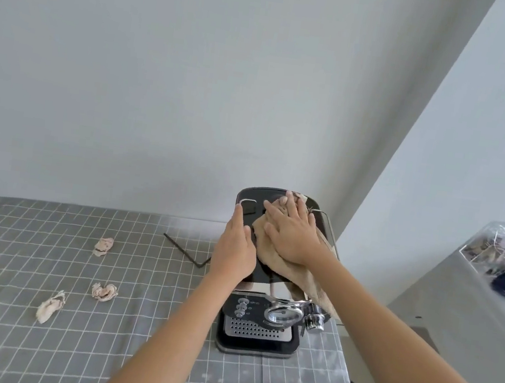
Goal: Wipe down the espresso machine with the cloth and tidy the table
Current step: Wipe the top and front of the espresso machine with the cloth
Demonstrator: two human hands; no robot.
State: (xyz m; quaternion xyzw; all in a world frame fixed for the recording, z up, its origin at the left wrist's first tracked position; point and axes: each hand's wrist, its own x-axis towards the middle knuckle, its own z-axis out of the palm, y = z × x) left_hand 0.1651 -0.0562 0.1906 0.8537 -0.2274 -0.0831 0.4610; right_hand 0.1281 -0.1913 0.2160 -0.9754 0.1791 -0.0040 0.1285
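While the cloth (pixel 271 252) lies spread over the top of the machine (pixel 258 322), the right hand (pixel 292 236) presses it flat, fingers splayed and open, not gripping. The cloth is beige, soft and limp; one end drapes off the machine's right front edge, above the chrome portafilter (pixel 284 312). It should fold and bunch easily, so a flat palm, or a pinch on a gathered fold, would likely control it best. The left hand (pixel 234 250) rests open against the machine's left top edge, apparently steadying it. The machine, black with glossy top, looks rigid and fairly heavy, probably slick under a bare palm; its sides seem the surest hold. It stands at the right end of the desk (pixel 40 259), near the wall. Three crumpled paper scraps (pixel 103 246) (pixel 104 291) (pixel 50 305) lie well apart from it on the checked covering; light and easily pinched, they remain to be cleared. A thin dark bent rod (pixel 186 251) lies just left of the machine.
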